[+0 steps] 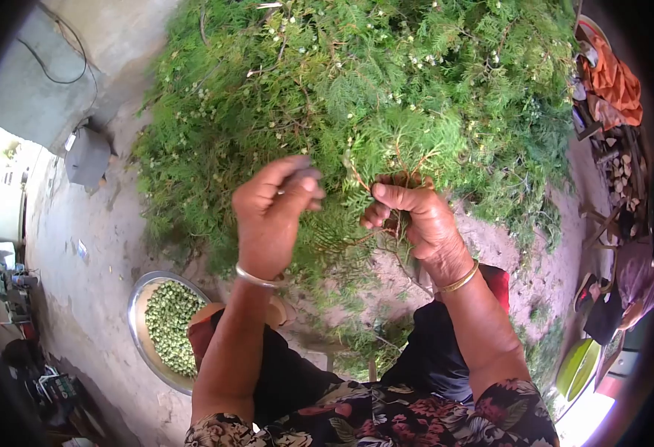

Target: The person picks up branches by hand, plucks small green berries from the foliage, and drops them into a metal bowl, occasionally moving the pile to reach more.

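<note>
My right hand [427,220] pinches a green conifer branch [409,153] by its brown twig, between thumb and fingers. The feathery leaves of the branch spread above and below the grip. To its left, apart from the branch, my left hand [267,216] is raised with thumb and fingers curled together. Its fingertips are slightly blurred, and anything between them is too small to make out. Behind both hands lies a large heap of cut conifer branches [267,112] dotted with pale green cones. A metal basin [139,339] beside my left knee holds many small green cones [170,320].
A grey box-like object [87,156] stands by the wall at left. Orange cloth [614,86], stacked firewood [625,175] and a green basin [579,366] line the right side. Loose sprigs lie on the concrete floor [103,276] around my legs.
</note>
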Tool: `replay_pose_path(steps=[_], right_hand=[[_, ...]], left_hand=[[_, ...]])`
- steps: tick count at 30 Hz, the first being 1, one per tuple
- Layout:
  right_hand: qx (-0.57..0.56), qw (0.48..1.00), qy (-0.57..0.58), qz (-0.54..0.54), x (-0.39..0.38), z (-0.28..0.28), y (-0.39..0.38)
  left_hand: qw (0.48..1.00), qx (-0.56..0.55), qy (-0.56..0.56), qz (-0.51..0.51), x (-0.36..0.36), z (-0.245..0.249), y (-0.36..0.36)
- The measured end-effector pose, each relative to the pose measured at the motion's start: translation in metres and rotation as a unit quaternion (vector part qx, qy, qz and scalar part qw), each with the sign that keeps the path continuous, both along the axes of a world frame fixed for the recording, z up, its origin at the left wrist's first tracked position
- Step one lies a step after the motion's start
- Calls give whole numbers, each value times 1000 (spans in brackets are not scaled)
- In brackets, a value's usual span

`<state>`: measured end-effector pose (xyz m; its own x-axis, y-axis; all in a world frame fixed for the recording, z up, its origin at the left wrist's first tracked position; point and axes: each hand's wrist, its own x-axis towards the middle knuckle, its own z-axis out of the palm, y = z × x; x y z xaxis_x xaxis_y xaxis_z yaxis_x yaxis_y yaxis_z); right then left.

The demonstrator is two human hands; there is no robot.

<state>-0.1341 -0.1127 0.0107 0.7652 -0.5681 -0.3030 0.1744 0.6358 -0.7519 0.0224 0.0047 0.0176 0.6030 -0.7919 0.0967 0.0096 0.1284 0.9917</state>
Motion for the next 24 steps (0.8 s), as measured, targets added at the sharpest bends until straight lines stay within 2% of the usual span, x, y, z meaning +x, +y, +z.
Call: replay_pose_path(steps=[2,3,5,9,12,14,15,17,18,19,20,21,22,23,24], right_hand=[[19,1000,-8,11,0,-1,1],[24,999,-3,31,-1,0,2],[43,998,12,50,-1,1,3],[30,997,17,66,-1,3,5],[6,998,16,64,1,4,6],[-59,995,51,58,2,8,10],[-58,995,51,59,1,7,9],[-11,997,26,65,0,7,8],[-10,997,26,66,1,7,9],[-28,997,43,61,1,8,10],[-46,996,60,56,2,9,11],[-46,996,60,57,1,8,12],[-36,997,49,53,-1,8,12],[-26,998,37,49,-3,8,11],[-25,998,37,51,-5,8,10]], left_hand=[[977,-49,195,-67,-9,-2,-2],[978,-48,195,-66,-12,-4,-3],[949,-108,279,-103,-15,-12,-5],[953,-77,275,-105,-15,-19,-2],[938,-79,317,-120,-12,-14,0],[979,-27,167,-114,-5,-13,2],[979,-26,168,-114,-2,-10,4],[995,53,-10,-78,1,-2,6],[996,54,-9,-77,1,-3,6],[993,48,-94,-56,1,-4,5],[982,42,-178,-35,2,-7,4],[983,42,-178,-35,6,-10,3],[943,45,-330,21,12,-13,3],[877,48,-473,76,19,-14,3],[876,49,-473,78,25,-12,4]])
